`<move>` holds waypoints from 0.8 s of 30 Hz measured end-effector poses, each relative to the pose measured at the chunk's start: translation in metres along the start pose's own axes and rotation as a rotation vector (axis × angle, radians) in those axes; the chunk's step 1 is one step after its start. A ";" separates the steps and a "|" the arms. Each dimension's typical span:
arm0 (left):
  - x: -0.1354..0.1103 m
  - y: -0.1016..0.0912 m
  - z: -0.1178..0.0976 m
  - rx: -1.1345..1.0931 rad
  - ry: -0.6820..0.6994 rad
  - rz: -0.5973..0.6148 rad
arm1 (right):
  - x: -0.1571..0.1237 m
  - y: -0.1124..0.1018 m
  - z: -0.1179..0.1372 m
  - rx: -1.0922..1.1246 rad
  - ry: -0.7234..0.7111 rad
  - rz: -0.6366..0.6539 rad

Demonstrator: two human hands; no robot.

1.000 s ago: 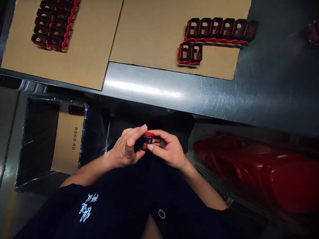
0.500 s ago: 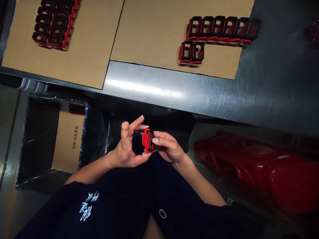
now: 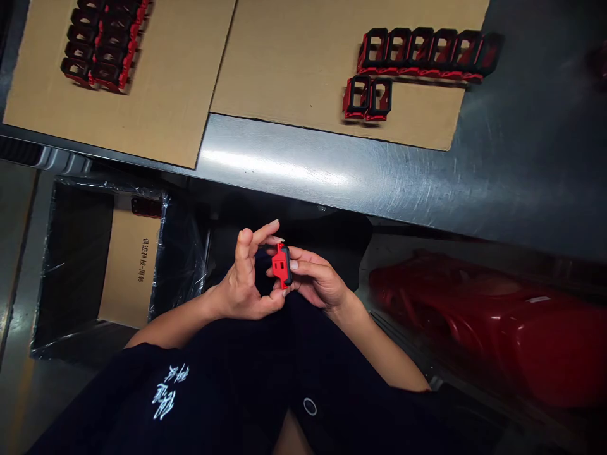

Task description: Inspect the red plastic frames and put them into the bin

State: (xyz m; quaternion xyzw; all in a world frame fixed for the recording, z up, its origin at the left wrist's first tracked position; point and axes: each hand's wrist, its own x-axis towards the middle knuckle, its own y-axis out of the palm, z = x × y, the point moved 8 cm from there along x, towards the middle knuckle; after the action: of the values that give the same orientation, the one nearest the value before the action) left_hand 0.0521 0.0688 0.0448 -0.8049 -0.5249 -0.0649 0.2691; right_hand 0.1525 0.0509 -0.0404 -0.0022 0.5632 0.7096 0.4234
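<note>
Between both hands, in front of my body, is a small red plastic bracket (image 3: 280,265) with a black frame along its right side. My left hand (image 3: 249,278) grips its upper and lower ends between thumb and a finger, while other fingers stick up. My right hand (image 3: 317,277) pinches the black frame side with thumb and fingers. Similar red-and-black brackets (image 3: 421,54) stand in a row on the cardboard at the upper right, with two more brackets (image 3: 367,99) just below that row.
A metal table (image 3: 294,167) carries cardboard sheets (image 3: 284,69). More brackets (image 3: 102,47) stand in columns at the upper left. Below left is a plastic-lined box (image 3: 159,253) with cardboard and a dark red piece inside. A red plastic stool-like object (image 3: 531,328) lies at the right.
The bracket has turned in my fingers, so its red face with small openings now shows more and the black frame is seen edge-on. Both hands stay nearly in place.
</note>
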 end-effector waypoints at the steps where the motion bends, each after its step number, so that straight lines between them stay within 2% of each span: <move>1: 0.000 0.000 0.000 0.005 -0.003 0.011 | 0.000 0.000 0.000 -0.003 -0.002 -0.001; 7: -0.004 0.003 0.004 0.099 -0.030 0.038 | -0.002 0.000 0.006 -0.038 -0.066 -0.051; 13: -0.008 0.002 0.010 0.066 -0.080 0.042 | -0.004 0.001 0.010 -0.078 -0.121 -0.103; 18: -0.006 -0.003 0.017 -0.095 -0.209 0.089 | -0.005 0.000 0.010 -0.107 -0.135 -0.096; 24: -0.006 0.001 0.037 -0.409 -0.388 0.001 | -0.004 0.000 0.007 -0.154 -0.094 -0.090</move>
State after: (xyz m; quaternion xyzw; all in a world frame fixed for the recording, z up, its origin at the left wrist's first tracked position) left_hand 0.0432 0.0821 0.0108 -0.8402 -0.5421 -0.0141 -0.0043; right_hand 0.1580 0.0538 -0.0358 -0.0270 0.4857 0.7303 0.4796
